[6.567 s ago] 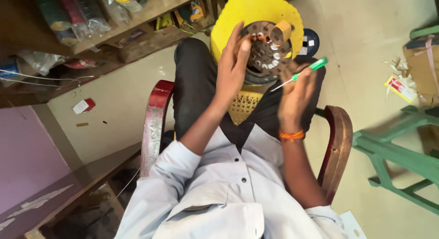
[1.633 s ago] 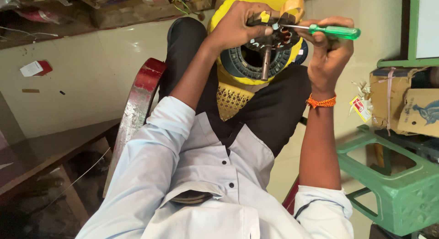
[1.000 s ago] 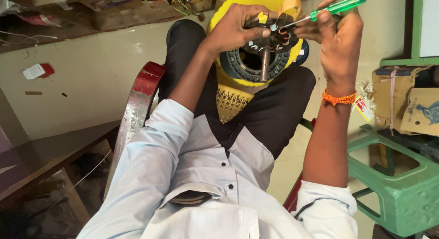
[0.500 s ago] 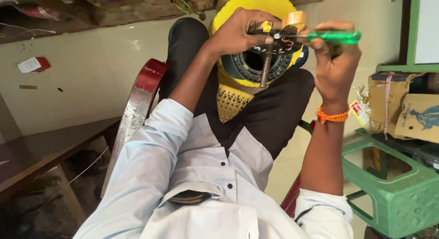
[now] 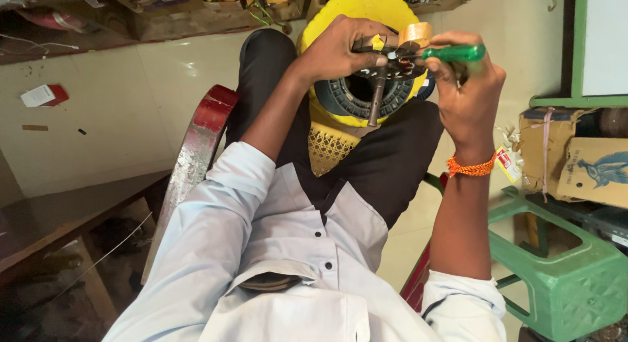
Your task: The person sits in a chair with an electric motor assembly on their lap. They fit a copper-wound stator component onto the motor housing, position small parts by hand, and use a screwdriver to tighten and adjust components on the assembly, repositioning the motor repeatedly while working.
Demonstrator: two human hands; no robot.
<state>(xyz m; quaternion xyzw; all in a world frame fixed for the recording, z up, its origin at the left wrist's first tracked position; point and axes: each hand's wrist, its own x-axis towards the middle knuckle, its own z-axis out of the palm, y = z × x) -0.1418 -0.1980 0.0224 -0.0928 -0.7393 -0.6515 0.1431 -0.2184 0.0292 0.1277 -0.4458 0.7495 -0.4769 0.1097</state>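
Pale floor tiles lie below us as we sit over a yellow stool. Our left hand fingers curl around the wound motor stator; our right hand pinches a green-handled screwdriver against it. Work looks midway, windings exposed.

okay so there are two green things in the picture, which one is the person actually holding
The slim green-handled screwdriver, gripped in the right hand up by the motor part. The green plastic stool stands untouched on the floor.
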